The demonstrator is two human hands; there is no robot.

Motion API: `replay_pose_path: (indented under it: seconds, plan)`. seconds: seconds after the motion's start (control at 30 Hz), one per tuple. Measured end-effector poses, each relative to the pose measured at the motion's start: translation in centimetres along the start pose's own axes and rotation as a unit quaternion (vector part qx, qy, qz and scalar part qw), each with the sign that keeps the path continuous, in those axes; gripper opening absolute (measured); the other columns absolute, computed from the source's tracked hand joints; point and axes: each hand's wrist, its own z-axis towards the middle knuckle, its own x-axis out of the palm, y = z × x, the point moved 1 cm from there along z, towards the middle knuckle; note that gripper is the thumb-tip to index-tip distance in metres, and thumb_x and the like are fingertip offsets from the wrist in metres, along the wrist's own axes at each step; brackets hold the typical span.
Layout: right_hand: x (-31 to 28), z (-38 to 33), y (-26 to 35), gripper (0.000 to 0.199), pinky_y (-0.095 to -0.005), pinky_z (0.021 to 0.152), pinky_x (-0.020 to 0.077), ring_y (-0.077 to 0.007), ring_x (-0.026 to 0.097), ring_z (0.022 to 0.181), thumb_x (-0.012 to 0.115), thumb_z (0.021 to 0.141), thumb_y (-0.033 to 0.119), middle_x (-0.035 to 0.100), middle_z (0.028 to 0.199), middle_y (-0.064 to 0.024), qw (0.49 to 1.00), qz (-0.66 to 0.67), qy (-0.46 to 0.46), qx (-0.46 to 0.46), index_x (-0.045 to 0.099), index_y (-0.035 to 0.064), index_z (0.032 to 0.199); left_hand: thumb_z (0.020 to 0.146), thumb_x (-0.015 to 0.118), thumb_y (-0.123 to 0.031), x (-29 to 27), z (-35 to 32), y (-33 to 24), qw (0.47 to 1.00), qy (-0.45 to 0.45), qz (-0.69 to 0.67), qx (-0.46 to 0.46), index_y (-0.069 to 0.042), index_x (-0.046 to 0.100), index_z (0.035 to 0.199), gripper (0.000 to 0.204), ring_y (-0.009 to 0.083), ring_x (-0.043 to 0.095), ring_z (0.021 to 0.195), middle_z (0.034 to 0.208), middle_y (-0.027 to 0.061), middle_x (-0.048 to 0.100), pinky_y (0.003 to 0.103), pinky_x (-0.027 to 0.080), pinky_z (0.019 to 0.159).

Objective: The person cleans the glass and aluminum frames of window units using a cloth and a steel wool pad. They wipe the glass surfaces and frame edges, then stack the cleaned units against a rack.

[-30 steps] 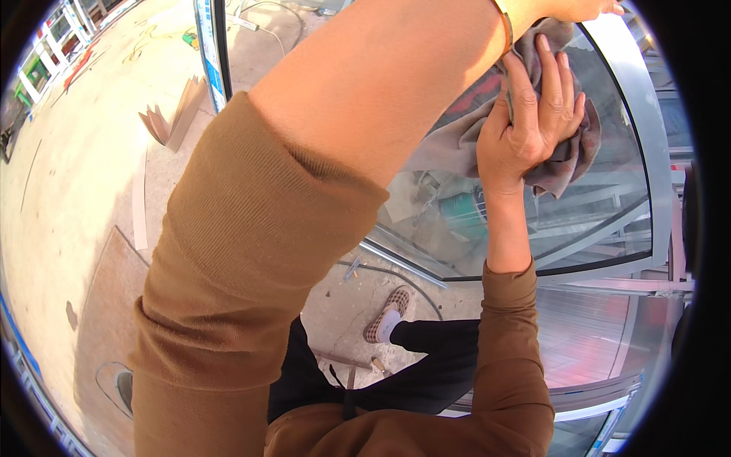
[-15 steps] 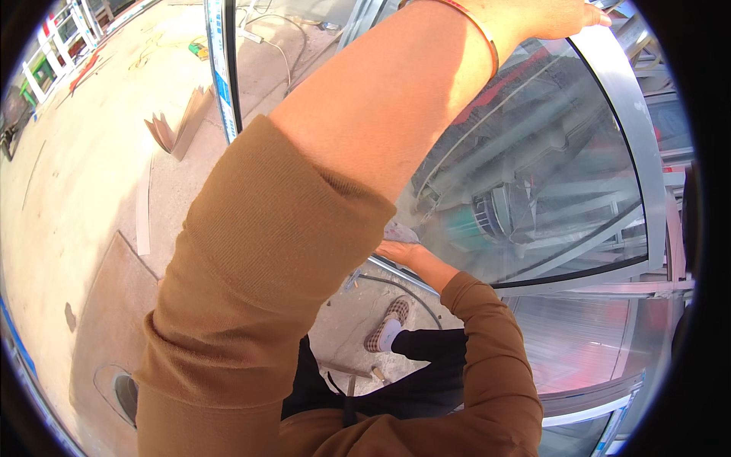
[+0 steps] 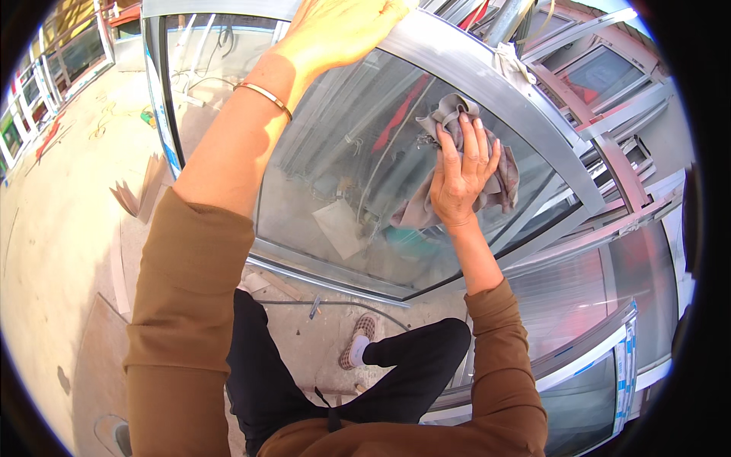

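Two bare hands: both at a silver-framed window panel that leans in front of the person.
Right hand (image 3: 463, 177): palm toward the pane, fingers nearly straight and slightly parted, laid over a cloth rather than wrapped around it.
Cloth (image 3: 501, 185): grey-brown, crumpled, under the right hand against the glass, toward the panel's right side; folds stick out above the fingertips and on both sides.
Left hand (image 3: 346, 32): at the panel's upper rail, bright with sun; its fingertips are hard to make out, so I cannot tell how far they curl.
Glass pane (image 3: 312, 179): see-through with reflections, bordered by a black seal.
Silver frame (image 3: 464, 59): around the pane.
Bracelet (image 3: 264, 99): thin, on the left wrist.
Sleeves (image 3: 183, 282): brown, left one pushed up to about the elbow.
Checked shoe (image 3: 358, 343): on the floor below the panel.
Folded cardboard (image 3: 142, 192): on the floor at left.
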Motion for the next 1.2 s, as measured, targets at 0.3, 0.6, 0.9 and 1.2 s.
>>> replay_pose_path:
  seconds: [0.3,0.6,0.9,1.2]
  plan:
    - [10.2,10.2,20.1,0.030,-0.0508,0.114,0.0472,-0.0278,0.060,0.136,0.065,0.095,0.012,0.068,0.135,-0.0117,0.967,0.226,0.065,-0.094,0.073,0.0097,0.123,0.112,0.043,-0.038,-1.6,1.0,-1.1,1.000,0.006,0.003,0.010,-0.009,0.075,0.117,0.044,0.0373,0.069,0.109,0.119,0.0171,0.077,0.050,0.048,0.094]
    - [1.0,5.2,5.6,0.043,-0.0511,0.131,0.0299,-0.0227,0.050,0.155,0.067,0.091,0.010,0.059,0.163,-0.0022,0.978,0.099,0.093,-0.156,0.074,0.0155,0.133,0.115,0.045,-0.046,-2.5,-0.3,-0.8,0.998,0.037,0.033,0.039,-0.008,0.073,0.128,0.049,0.0313,0.061,0.127,0.128,0.0092,0.073,0.046,0.043,0.109]
    - [-10.5,-6.1,-12.7,0.055,-0.0613,0.128,0.0329,-0.0368,0.048,0.155,0.073,0.093,-0.003,0.057,0.160,-0.0146,0.997,-0.058,-0.008,0.049,0.070,0.0161,0.144,0.116,0.041,-0.051,-1.2,1.1,-0.9,0.997,0.053,-0.013,-0.045,-0.004,0.072,0.125,0.057,0.0335,0.062,0.123,0.126,0.0100,0.073,0.046,0.042,0.107]
    - [1.3,-0.2,-0.3,0.046,-0.0597,0.130,0.0264,-0.0313,0.048,0.155,0.067,0.093,0.001,0.059,0.160,-0.0094,0.996,0.065,0.036,0.040,0.073,0.0156,0.136,0.116,0.042,-0.051,0.3,1.9,0.2,0.997,0.073,0.008,-0.037,-0.004,0.072,0.127,0.057,0.0332,0.063,0.126,0.126,0.0132,0.073,0.047,0.036,0.114]
